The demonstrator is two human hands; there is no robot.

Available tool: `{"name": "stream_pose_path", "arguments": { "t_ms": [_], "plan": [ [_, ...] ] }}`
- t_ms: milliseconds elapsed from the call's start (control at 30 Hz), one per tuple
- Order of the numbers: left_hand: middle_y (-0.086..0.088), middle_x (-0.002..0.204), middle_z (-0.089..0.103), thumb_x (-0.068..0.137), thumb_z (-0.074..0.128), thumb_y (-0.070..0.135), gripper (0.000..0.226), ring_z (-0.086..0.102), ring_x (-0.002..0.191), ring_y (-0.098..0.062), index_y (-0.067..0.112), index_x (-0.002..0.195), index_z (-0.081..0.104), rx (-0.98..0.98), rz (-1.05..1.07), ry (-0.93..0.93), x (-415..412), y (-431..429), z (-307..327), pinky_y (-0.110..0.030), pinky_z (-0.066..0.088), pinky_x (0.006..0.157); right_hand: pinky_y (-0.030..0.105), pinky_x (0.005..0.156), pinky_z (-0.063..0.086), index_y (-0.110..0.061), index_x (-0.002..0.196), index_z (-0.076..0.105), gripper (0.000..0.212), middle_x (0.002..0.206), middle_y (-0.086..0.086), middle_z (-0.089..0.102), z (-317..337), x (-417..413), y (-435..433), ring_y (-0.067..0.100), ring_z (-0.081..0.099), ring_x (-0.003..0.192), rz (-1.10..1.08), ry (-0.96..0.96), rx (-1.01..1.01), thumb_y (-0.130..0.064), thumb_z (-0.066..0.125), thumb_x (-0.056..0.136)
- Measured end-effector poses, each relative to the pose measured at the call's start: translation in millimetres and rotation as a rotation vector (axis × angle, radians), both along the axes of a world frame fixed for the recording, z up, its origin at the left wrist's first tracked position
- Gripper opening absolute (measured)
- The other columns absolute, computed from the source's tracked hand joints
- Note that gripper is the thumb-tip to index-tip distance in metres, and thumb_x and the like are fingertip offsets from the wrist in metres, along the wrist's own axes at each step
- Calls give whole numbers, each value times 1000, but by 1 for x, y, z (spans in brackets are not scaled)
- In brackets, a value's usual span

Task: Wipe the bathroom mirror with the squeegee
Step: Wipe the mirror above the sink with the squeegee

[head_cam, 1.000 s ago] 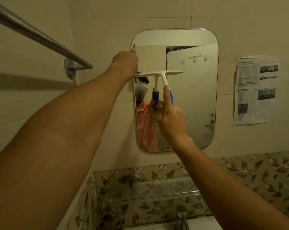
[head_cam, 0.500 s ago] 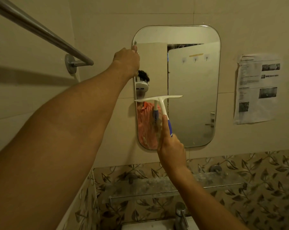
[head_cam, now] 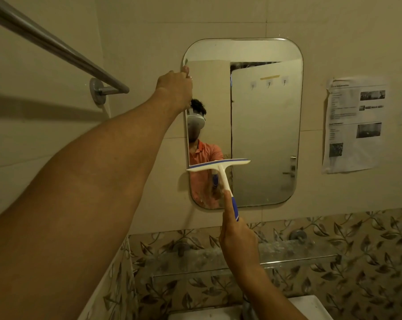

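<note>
Head view, one frame.

- Frameless rounded-rectangle wall mirror (head_cam: 264,125) hangs on beige tile above a glass shelf (head_cam: 299,252) and a band of leaf-patterned tile (head_cam: 368,250).
- White plastic T-shaped squeegee with a blue grip (head_cam: 218,166): the blade lies across the lower left part of the mirror. It is slightly tilted, left end lower. The left end sits at the mirror's left edge and the right end reaches about mid-glass. The stem runs down and to the right toward the bottom edge.
- Right hand (head_cam: 238,239): holds the blue grip from below. The index finger is laid straight along the stem and the other fingers are curled around the handle. Thumb not visible.
- Left hand (head_cam: 175,88): arm stretched up to the mirror's upper left edge. The fingers are curled at the rim and appear to hold it, with one fingertip pointing up against the edge. The remaining fingertips are hidden behind the knuckles.
- Glass shows the reflection of a person in an orange shirt and a pale door with hooks.
- Steel towel rail (head_cam: 56,46) is on the left wall, well apart from the mirror.
- Printed paper sheet (head_cam: 354,123) is stuck to the tile right of the mirror.
- Corner of a white basin (head_cam: 310,306) shows at the bottom edge.
</note>
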State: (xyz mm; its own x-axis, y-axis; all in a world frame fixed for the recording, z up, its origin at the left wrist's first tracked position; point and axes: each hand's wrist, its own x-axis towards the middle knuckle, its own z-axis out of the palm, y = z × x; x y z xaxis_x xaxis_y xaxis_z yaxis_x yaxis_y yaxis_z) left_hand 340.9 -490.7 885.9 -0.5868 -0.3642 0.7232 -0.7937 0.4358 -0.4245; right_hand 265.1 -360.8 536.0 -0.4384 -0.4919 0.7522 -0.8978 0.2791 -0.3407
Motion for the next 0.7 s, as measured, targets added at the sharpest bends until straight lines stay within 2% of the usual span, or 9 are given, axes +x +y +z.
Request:
{"name": "stream_pose_path", "arguments": {
  "t_ms": [67, 233, 433, 533, 600, 700],
  "plan": [
    [-10, 162, 24, 97, 61, 20, 62, 48, 125, -36, 6, 152, 35, 5, -2, -3, -1, -2, 0, -46, 51, 87, 22, 38, 41, -25, 161, -2, 99, 62, -3, 43, -3, -1, 0, 8, 39, 43, -14, -1, 19, -8, 64, 90],
    [-5, 167, 11, 99, 59, 20, 63, 45, 127, -35, 10, 155, 31, 32, -10, 7, -2, -5, -1, -44, 50, 86, 30, 49, 54, -36, 154, -23, 100, 72, 0, 52, -19, -5, 2, 12, 50, 51, 16, -16, 30, -15, 56, 98],
    [-6, 165, 17, 100, 57, 22, 63, 46, 125, -34, 8, 154, 30, 28, -10, 31, -4, -4, -3, -42, 49, 83, 26, 58, 56, -43, 144, -38, 96, 82, 1, 53, -45, -1, 10, 12, 53, 58, 19, -71, 110, -24, 46, 104],
    [-6, 166, 13, 100, 57, 19, 60, 45, 127, -34, 9, 154, 32, 25, -4, 25, -4, -4, -3, -42, 49, 84, 21, 61, 53, -48, 137, -45, 92, 91, -1, 54, -50, 2, 21, 10, 52, 61, 44, -112, 152, -27, 39, 106],
    [-6, 167, 10, 100, 55, 15, 59, 44, 128, -34, 8, 154, 32, 23, 2, 15, -4, -4, -3, -43, 49, 86, 23, 56, 50, -53, 142, -35, 79, 88, -3, 56, -47, 3, 30, 10, 52, 59, 88, -124, 79, -33, 33, 106],
    [-6, 167, 10, 100, 56, 15, 59, 44, 128, -34, 8, 153, 33, 21, 6, 2, -3, -3, -1, -43, 49, 87, 28, 45, 44, -59, 150, -9, 60, 71, -6, 52, -18, -2, 44, 8, 47, 51, 151, -169, -105, -46, 22, 101]
  ]
}}
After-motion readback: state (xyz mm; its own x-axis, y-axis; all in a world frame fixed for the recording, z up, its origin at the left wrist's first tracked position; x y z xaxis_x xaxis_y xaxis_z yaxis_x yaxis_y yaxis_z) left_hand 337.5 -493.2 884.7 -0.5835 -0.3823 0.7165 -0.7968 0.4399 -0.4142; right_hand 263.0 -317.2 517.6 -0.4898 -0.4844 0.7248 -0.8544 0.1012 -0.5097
